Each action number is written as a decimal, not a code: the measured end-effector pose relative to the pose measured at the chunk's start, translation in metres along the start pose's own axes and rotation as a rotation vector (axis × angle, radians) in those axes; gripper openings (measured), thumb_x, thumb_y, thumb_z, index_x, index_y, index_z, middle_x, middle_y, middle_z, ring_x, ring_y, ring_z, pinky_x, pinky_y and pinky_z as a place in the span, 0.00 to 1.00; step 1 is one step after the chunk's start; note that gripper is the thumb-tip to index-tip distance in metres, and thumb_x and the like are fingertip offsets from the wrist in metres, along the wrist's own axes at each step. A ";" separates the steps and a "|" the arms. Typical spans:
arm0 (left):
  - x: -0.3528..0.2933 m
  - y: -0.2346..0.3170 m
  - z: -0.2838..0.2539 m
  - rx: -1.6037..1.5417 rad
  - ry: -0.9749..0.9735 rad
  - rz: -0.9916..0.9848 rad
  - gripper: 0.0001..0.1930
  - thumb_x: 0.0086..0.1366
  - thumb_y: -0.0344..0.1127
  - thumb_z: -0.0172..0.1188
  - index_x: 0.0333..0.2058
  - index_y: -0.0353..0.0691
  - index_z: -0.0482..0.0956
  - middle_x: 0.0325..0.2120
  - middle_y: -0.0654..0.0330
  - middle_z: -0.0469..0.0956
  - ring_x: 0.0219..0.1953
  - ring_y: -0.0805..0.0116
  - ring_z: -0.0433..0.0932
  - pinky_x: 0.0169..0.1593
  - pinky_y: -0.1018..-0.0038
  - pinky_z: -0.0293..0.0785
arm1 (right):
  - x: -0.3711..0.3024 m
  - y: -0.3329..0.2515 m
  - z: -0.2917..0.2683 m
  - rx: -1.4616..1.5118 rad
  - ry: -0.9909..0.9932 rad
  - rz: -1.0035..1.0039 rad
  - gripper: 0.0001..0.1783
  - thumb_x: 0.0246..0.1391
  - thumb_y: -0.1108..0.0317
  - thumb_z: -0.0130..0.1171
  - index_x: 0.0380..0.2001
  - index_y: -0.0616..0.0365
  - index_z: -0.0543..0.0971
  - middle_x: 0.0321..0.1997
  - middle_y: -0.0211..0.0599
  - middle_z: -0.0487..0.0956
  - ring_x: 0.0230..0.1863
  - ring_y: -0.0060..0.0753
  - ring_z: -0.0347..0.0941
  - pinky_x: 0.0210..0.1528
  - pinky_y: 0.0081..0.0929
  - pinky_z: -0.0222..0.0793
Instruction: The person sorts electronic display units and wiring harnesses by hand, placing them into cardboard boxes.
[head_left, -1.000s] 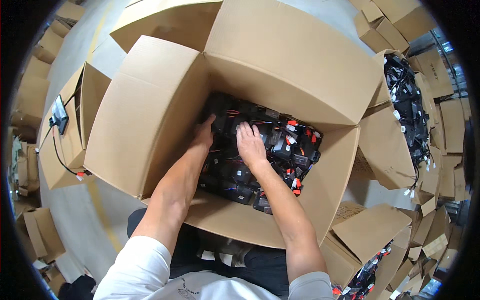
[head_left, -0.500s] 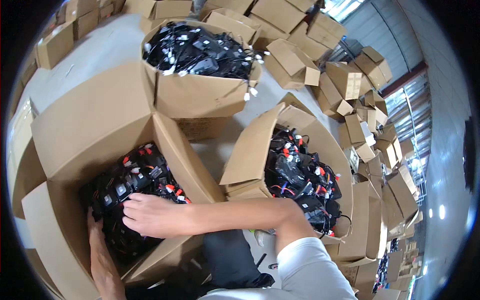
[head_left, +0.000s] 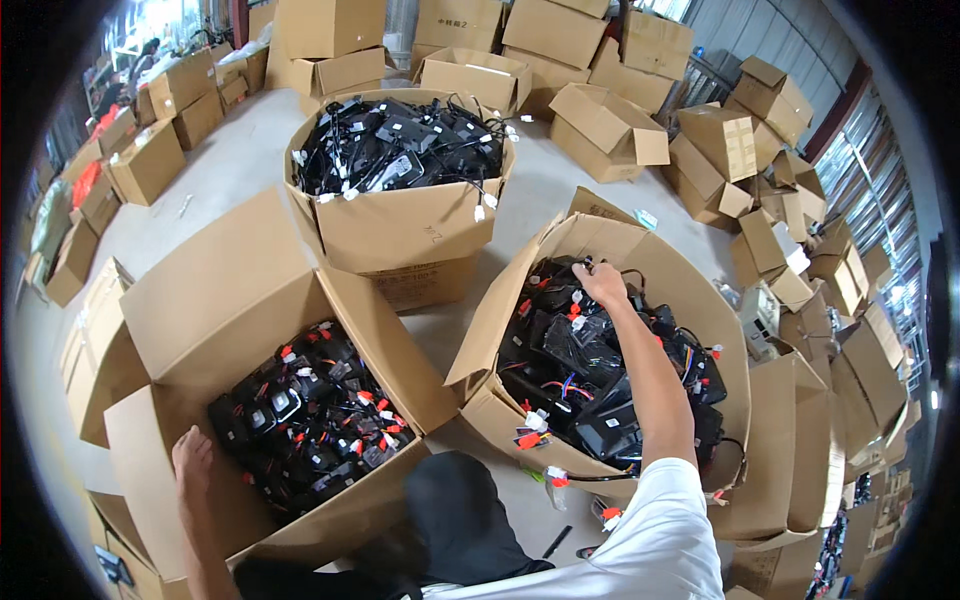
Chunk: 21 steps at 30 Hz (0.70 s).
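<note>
My right hand (head_left: pixel 602 284) reaches into the right carton (head_left: pixel 700 300), its fingertips closed at the far edge of a heap of black cased devices (head_left: pixel 600 350) with red and white plugs. What the fingertips grip is too small to make out. My left hand (head_left: pixel 192 460) hangs over the left wall of the left carton (head_left: pixel 215 300), holding nothing, its fingers loosely bent and apart. Beside it, inside that carton, lie several rows of similar black devices (head_left: pixel 310 410) with wires and red and white connectors.
Beyond both stands another carton (head_left: pixel 400 230), heaped with black devices (head_left: pixel 410 140) whose white plugs hang over its rim. Open cartons (head_left: pixel 610 130) are piled behind and along the right side. My knee (head_left: pixel 455 500) is between the two near cartons.
My right hand has moved from the left carton across to the right carton. My left hand has risen out of the left carton to its wall. The view has shifted.
</note>
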<state>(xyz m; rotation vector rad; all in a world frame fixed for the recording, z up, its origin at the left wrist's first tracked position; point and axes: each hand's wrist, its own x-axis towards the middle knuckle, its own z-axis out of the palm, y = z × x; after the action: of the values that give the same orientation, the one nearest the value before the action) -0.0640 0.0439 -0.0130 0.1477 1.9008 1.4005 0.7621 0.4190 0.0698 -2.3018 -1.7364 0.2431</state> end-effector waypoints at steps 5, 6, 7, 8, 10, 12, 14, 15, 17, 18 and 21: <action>-0.117 0.009 0.046 -0.016 -0.201 0.106 0.05 0.67 0.38 0.60 0.35 0.49 0.73 0.26 0.73 0.71 0.29 0.81 0.71 0.28 0.82 0.64 | 0.028 -0.011 0.034 0.051 -0.280 0.208 0.46 0.50 0.31 0.56 0.57 0.61 0.77 0.63 0.51 0.75 0.65 0.52 0.70 0.64 0.51 0.61; -0.124 -0.003 0.036 -0.022 -0.242 0.106 0.05 0.67 0.38 0.59 0.35 0.49 0.73 0.27 0.72 0.71 0.29 0.80 0.72 0.28 0.81 0.65 | 0.025 -0.025 0.036 0.032 -0.312 0.261 0.42 0.51 0.34 0.57 0.58 0.58 0.77 0.65 0.47 0.74 0.67 0.52 0.68 0.65 0.53 0.59; -0.126 -0.015 0.024 -0.008 -0.259 0.055 0.05 0.67 0.39 0.59 0.37 0.48 0.74 0.27 0.71 0.73 0.30 0.80 0.73 0.29 0.81 0.67 | 0.030 -0.033 0.048 0.072 -0.329 0.329 0.36 0.53 0.43 0.56 0.60 0.54 0.76 0.68 0.43 0.71 0.69 0.52 0.64 0.66 0.56 0.54; -0.141 -0.022 -0.005 0.008 -0.231 0.001 0.06 0.68 0.39 0.58 0.40 0.47 0.75 0.28 0.69 0.74 0.31 0.80 0.73 0.30 0.80 0.69 | 0.010 -0.067 0.058 0.099 -0.267 0.295 0.31 0.53 0.48 0.55 0.55 0.57 0.80 0.61 0.47 0.77 0.64 0.49 0.71 0.62 0.49 0.63; -0.131 -0.020 0.069 -0.023 -0.265 -0.092 0.10 0.68 0.39 0.57 0.44 0.42 0.77 0.29 0.66 0.76 0.33 0.77 0.76 0.33 0.80 0.72 | 0.058 0.053 0.039 0.192 -0.030 0.182 0.25 0.52 0.53 0.55 0.44 0.60 0.85 0.48 0.50 0.84 0.53 0.49 0.80 0.49 0.38 0.73; -0.130 -0.015 0.092 -0.036 -0.238 0.064 0.14 0.68 0.38 0.58 0.47 0.36 0.77 0.31 0.63 0.77 0.34 0.73 0.78 0.35 0.78 0.74 | 0.060 0.096 0.016 0.568 0.151 0.234 0.19 0.52 0.58 0.54 0.32 0.63 0.86 0.37 0.50 0.85 0.41 0.46 0.83 0.38 0.33 0.75; -0.139 -0.010 0.048 0.060 -0.158 0.111 0.15 0.69 0.38 0.59 0.50 0.37 0.76 0.33 0.64 0.77 0.35 0.73 0.78 0.35 0.77 0.74 | 0.028 0.049 -0.007 0.766 0.022 -0.082 0.16 0.53 0.61 0.54 0.28 0.64 0.84 0.35 0.48 0.85 0.38 0.39 0.81 0.40 0.37 0.74; -0.150 -0.009 0.024 0.145 -0.129 0.145 0.17 0.69 0.38 0.60 0.52 0.37 0.75 0.36 0.64 0.77 0.35 0.74 0.78 0.36 0.77 0.74 | -0.005 0.006 -0.042 0.817 -0.038 -0.132 0.16 0.54 0.63 0.53 0.27 0.65 0.83 0.36 0.48 0.85 0.39 0.37 0.81 0.43 0.36 0.74; -0.166 0.008 0.073 0.182 -0.203 0.236 0.17 0.68 0.37 0.61 0.52 0.36 0.75 0.37 0.63 0.78 0.36 0.73 0.78 0.37 0.77 0.75 | -0.056 -0.004 -0.127 0.975 -0.085 -0.248 0.14 0.54 0.67 0.51 0.27 0.66 0.81 0.41 0.49 0.84 0.45 0.36 0.79 0.51 0.33 0.71; -0.177 0.020 0.107 0.215 -0.258 0.331 0.18 0.67 0.37 0.61 0.52 0.34 0.76 0.38 0.63 0.79 0.37 0.73 0.78 0.38 0.77 0.75 | -0.073 0.002 -0.156 1.108 -0.126 -0.349 0.13 0.53 0.68 0.50 0.28 0.66 0.80 0.44 0.51 0.84 0.49 0.37 0.78 0.56 0.31 0.68; -0.210 0.038 0.197 0.418 -0.422 0.826 0.21 0.60 0.31 0.65 0.52 0.30 0.76 0.37 0.62 0.78 0.39 0.69 0.78 0.45 0.72 0.75 | -0.138 -0.031 -0.228 1.166 -0.188 -0.524 0.12 0.53 0.70 0.49 0.29 0.68 0.79 0.51 0.54 0.81 0.57 0.39 0.73 0.66 0.31 0.59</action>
<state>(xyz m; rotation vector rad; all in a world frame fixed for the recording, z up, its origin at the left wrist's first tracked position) 0.1951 0.1054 0.1019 1.4437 1.7946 1.2715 0.7588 0.2722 0.2948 -0.9944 -1.5355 1.0392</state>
